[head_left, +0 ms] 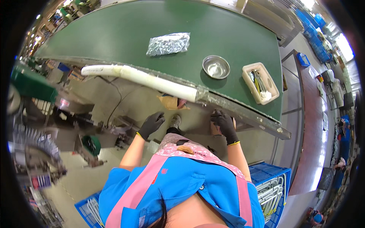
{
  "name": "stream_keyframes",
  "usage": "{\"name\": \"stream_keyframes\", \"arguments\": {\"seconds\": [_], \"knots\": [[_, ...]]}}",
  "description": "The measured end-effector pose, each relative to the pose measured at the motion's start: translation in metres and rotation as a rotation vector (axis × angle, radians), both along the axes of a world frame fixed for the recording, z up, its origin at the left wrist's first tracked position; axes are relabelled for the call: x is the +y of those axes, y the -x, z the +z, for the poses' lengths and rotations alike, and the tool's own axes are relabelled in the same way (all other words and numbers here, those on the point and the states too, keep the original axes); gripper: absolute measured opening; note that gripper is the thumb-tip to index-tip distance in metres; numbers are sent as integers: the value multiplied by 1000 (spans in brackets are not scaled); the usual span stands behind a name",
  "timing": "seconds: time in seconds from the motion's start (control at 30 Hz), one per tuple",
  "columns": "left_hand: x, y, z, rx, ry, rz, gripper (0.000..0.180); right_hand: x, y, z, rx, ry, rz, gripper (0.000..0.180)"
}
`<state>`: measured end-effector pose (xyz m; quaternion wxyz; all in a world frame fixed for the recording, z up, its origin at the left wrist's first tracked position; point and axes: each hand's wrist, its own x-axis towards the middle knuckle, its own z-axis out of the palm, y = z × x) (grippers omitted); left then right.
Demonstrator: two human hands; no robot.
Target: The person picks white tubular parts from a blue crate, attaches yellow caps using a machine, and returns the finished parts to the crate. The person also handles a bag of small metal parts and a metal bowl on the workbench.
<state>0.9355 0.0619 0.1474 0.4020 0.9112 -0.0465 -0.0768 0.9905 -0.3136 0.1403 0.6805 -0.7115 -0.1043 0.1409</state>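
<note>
Both my hands wear black gloves with yellow cuffs and hang in front of my pink apron (182,147), short of the table edge. My left hand (152,124) is loosely closed, with nothing seen in it, below the white padded tube (152,81) on the edge. My right hand (224,123) is close to the bare part of the edge; its fingers are bent and slightly apart, and no object shows in them. On the green table (114,30) lie a clear bag of small silvery parts (168,44), a round metal bowl (216,67) and a beige tray (272,89) holding several slim tools (260,83).
Blue crates (262,173) with white bent wire frames (270,193) stand beside me at lower right and lower left. Machinery (91,146) occupies the left side. Below the table edge, cardboard (171,102) lies on the floor. A long brown table (310,125) runs along the right.
</note>
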Motion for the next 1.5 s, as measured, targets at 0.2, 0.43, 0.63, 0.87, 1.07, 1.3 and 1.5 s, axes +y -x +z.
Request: {"name": "stream_keyframes", "arguments": {"seconds": [0.2,0.43,0.63,0.87,1.07,1.3,1.5], "knots": [[-15,-203,61,-381,33,-259,34,39,-126,44,404,-82,-575,33],[-27,-379,81,-569,-406,-575,41,64,-194,22,382,-43,-842,19],[-25,-461,78,-191,-984,-894,21,82,-232,32,307,-110,-804,24],[32,-459,95,-174,-227,-662,30,95,-245,49,211,23,-556,42],[41,-428,142,116,144,-312,26,143,-224,57,290,283,-225,80],[-40,-356,160,360,875,-116,12,185,-235,107,-217,237,-211,112],[-99,-307,156,253,758,-420,11,118,-209,117,-340,599,-297,97]]}}
